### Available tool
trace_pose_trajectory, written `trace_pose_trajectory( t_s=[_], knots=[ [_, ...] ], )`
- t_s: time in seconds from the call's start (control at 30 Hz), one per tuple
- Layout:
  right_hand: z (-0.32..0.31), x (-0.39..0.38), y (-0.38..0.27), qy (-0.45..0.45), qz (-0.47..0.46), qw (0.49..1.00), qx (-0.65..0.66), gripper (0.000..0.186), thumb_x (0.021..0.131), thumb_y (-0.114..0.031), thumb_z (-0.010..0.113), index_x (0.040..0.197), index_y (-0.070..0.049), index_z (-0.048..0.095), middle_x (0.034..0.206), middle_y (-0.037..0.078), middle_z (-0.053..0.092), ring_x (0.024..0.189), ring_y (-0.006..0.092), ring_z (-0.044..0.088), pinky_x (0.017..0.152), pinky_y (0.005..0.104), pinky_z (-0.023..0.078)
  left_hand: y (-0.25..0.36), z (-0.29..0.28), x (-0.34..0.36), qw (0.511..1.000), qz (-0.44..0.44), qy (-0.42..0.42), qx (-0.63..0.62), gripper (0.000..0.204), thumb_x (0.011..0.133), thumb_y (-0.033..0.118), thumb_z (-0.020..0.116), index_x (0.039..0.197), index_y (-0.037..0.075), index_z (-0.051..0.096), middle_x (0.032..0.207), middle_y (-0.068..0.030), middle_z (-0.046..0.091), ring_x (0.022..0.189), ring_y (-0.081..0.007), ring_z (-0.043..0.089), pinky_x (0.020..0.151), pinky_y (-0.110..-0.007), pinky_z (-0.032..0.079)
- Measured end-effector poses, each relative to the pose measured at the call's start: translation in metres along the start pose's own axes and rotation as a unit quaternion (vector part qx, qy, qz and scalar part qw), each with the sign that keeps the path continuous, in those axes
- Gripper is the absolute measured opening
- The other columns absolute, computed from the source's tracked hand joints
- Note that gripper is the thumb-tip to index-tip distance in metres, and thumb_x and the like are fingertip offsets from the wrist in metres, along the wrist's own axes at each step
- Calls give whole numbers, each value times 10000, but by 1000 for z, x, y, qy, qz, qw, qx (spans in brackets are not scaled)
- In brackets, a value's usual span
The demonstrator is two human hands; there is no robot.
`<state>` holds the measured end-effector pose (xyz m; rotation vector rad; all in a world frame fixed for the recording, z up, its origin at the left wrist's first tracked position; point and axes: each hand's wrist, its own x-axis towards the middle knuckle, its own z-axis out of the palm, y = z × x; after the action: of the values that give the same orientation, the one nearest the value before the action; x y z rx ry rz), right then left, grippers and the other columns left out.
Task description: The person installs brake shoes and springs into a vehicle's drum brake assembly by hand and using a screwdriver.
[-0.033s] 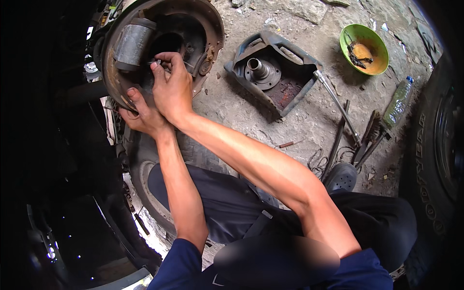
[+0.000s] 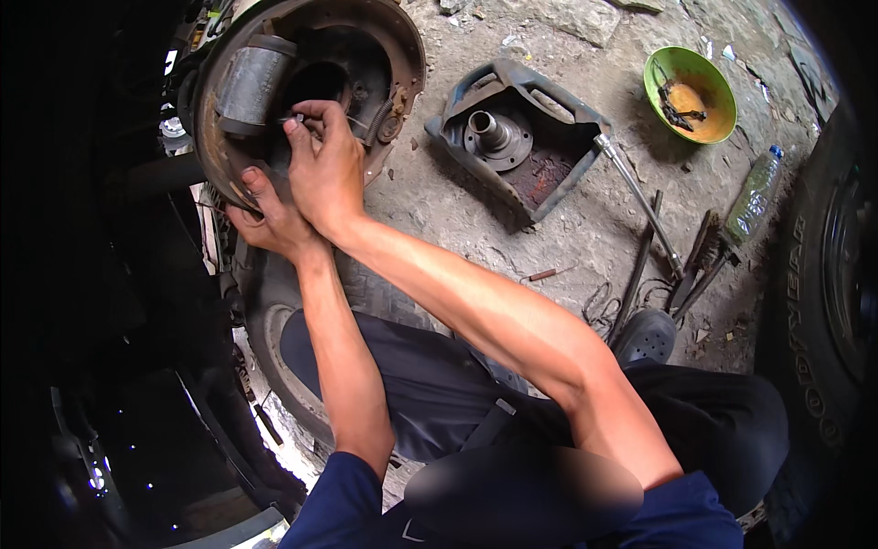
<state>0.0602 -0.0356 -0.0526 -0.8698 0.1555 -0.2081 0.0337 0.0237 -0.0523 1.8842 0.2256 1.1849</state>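
Zero visible shift since the last frame — work at the rusty drum point(image 2: 411, 55), eleven o'clock, looks unadvanced. I see the right hand point(image 2: 325, 166) pinching a small metal piece point(image 2: 299, 117) within its rim; left hand point(image 2: 273, 222) at seven o'clock of it — grip hidden, cannot tell.

Left of the can point(image 2: 485, 186) is the brake plate point(image 2: 402, 55), with a cylinder point(image 2: 254, 87) on it. The hub point(image 2: 512, 154) sits inside the can, toward its left. A wrench point(image 2: 640, 192) runs from the can's right corner toward the person. Before the can lies an awl point(image 2: 543, 274); right of it are the bowl point(image 2: 713, 99), bottle point(image 2: 752, 197) and, farthest, a tyre point(image 2: 805, 302).
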Motion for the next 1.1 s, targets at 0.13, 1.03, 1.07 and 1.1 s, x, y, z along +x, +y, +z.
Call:
trace_pose_trajectory(
  t_s=[0.13,1.03,1.07,1.1],
  knots=[
    [-1,-3,-12,-16,27,999,32,189,944,-109,607,1080,15,569,933,187,702,853,260,715,742,344,549,0,-3,1,1000,2,-9,-2,495,895,377,708,1095,-55,572,1036,-112,643,912,-170,606,808,-321,481],
    [-15,18,2,-71,-191,969,-141,183,891,-101,640,1007,30,585,771,212,671,681,325,695,577,381,556,6,9,-1,997,-14,-13,-80,536,865,369,734,1098,-77,549,1052,-145,641,900,-206,639,779,-326,533],
    [-13,22,4,-65,-240,955,-161,180,886,-102,642,1001,23,582,764,208,667,669,333,686,570,390,553,6,11,-1,996,-9,-6,-89,533,864,365,736,1096,-78,551,1053,-148,643,897,-207,641,779,-327,535],
    [-11,25,5,-58,-288,939,-180,178,881,-103,645,995,16,579,758,205,663,657,342,677,563,399,551,6,14,-3,995,-4,0,-98,531,864,362,737,1095,-79,553,1054,-151,645,895,-208,643,779,-327,536]
  ],
)
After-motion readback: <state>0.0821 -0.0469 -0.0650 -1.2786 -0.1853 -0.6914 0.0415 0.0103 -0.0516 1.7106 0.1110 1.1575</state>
